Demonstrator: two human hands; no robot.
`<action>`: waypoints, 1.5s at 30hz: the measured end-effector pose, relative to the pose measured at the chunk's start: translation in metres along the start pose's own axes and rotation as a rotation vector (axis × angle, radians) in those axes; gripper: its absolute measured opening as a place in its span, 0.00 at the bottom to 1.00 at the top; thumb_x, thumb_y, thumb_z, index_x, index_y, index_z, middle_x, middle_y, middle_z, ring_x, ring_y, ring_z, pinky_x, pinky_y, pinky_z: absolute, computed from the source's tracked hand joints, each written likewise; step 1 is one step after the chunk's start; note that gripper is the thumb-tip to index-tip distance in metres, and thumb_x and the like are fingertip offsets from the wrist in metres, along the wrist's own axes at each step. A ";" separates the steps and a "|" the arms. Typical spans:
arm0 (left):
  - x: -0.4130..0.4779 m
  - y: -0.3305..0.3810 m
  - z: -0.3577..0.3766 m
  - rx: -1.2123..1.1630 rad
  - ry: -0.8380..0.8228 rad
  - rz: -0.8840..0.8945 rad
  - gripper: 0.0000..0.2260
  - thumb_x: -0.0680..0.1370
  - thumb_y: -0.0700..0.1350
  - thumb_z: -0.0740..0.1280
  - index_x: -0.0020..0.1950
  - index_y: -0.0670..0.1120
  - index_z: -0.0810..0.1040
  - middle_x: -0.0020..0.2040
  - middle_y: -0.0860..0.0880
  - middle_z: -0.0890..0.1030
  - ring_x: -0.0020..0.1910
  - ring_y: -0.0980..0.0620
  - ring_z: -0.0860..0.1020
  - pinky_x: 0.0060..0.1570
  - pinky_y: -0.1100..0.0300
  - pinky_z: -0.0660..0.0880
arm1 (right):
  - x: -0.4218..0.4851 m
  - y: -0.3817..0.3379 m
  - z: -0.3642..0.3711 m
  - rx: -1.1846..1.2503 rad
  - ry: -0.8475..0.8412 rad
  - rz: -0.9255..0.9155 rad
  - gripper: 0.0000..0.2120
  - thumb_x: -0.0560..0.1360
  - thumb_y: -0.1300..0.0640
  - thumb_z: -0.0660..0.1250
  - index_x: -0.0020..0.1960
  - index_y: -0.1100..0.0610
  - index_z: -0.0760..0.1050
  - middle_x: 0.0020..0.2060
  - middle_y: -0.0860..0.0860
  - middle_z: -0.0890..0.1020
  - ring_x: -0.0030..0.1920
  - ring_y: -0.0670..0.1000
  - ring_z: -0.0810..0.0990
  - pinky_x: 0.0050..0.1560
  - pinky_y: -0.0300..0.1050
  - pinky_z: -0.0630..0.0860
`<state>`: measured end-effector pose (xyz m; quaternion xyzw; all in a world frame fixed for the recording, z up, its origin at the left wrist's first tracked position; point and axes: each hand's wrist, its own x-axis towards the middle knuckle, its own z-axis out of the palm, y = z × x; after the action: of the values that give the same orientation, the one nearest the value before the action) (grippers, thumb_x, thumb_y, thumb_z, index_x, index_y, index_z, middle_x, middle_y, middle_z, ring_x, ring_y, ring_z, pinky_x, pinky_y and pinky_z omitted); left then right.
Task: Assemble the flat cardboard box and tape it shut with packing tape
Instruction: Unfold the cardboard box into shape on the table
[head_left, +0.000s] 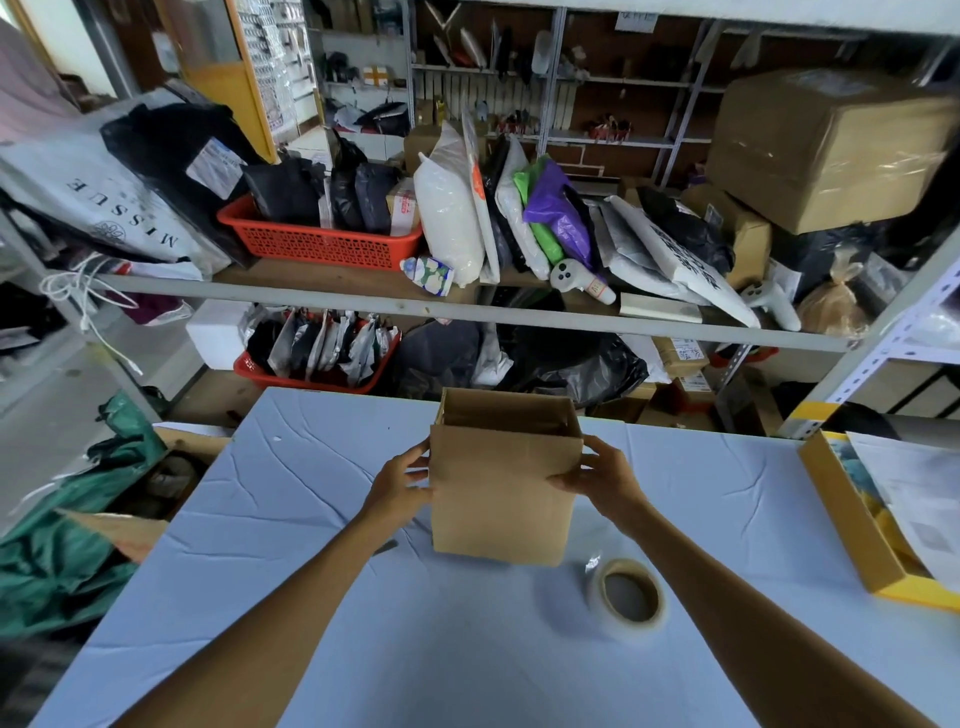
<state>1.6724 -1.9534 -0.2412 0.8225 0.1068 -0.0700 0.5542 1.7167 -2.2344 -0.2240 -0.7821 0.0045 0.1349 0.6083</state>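
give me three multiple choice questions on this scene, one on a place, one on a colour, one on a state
1. Where does the tape roll lie?
A. on the table, near the box's right corner
B. inside the box
C. on the shelf

2. What colour is the basket on the shelf?
A. blue
B. red
C. green

3. How is the box now?
A. flat on the table
B. taped shut
C. opened up, top open, held at both sides

Answers:
1. A, the roll rests on the table cloth, just in front of the box and to its right.
2. B, its lattice wall is red.
3. C, the left hand and right hand grip its sides, and the top shows an open hollow.
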 end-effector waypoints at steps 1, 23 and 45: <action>0.000 -0.002 0.001 0.001 -0.002 0.002 0.28 0.76 0.37 0.69 0.74 0.46 0.64 0.67 0.44 0.74 0.65 0.42 0.74 0.61 0.47 0.74 | -0.001 0.001 0.002 -0.055 0.037 -0.018 0.35 0.63 0.69 0.78 0.66 0.57 0.71 0.49 0.58 0.83 0.46 0.54 0.83 0.46 0.44 0.81; -0.021 -0.032 0.032 -0.127 0.144 0.018 0.10 0.78 0.55 0.64 0.55 0.53 0.77 0.59 0.48 0.78 0.57 0.49 0.77 0.54 0.57 0.74 | -0.023 0.048 0.005 0.088 0.188 -0.048 0.06 0.73 0.54 0.72 0.49 0.52 0.83 0.45 0.54 0.86 0.47 0.54 0.84 0.50 0.52 0.81; 0.012 -0.014 0.007 -0.033 -0.035 0.047 0.33 0.77 0.38 0.68 0.74 0.62 0.58 0.56 0.40 0.71 0.52 0.46 0.76 0.53 0.56 0.75 | 0.005 0.002 -0.011 -0.487 -0.019 -0.110 0.44 0.67 0.62 0.77 0.69 0.34 0.58 0.36 0.52 0.83 0.28 0.48 0.83 0.34 0.37 0.80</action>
<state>1.6809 -1.9534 -0.2589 0.8142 0.0789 -0.0697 0.5709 1.7231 -2.2444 -0.2248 -0.9034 -0.0765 0.1060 0.4083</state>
